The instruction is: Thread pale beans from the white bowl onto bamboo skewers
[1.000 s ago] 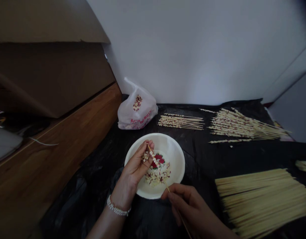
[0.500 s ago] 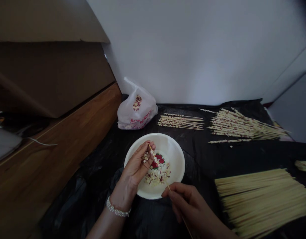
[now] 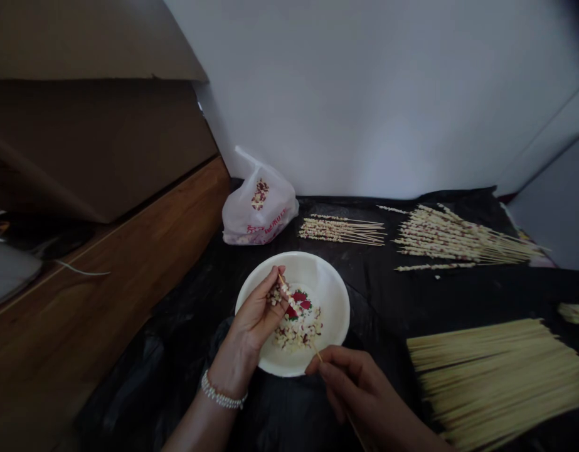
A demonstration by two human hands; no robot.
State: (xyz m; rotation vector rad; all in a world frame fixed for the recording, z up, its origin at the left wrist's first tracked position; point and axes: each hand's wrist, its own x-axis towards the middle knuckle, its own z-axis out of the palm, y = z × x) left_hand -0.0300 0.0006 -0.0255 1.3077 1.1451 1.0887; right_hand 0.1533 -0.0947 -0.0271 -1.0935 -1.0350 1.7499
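Beyond the grip, the bowl (image 3: 331, 282) is white with a red flower pattern; pale and reddish kernels (image 3: 296, 333) inside. Black sheet (image 3: 387, 295) covers the bench; sticks (image 3: 496, 370) pale yellow.

Dim, soft light off the pale wall; dark vignetted corners, bent edges, slight blur throughout.

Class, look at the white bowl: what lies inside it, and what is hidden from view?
Inside the white bowl lie small pale and red pieces over a red flower print. The left hand, holding a skewer, covers the bowl's left part.
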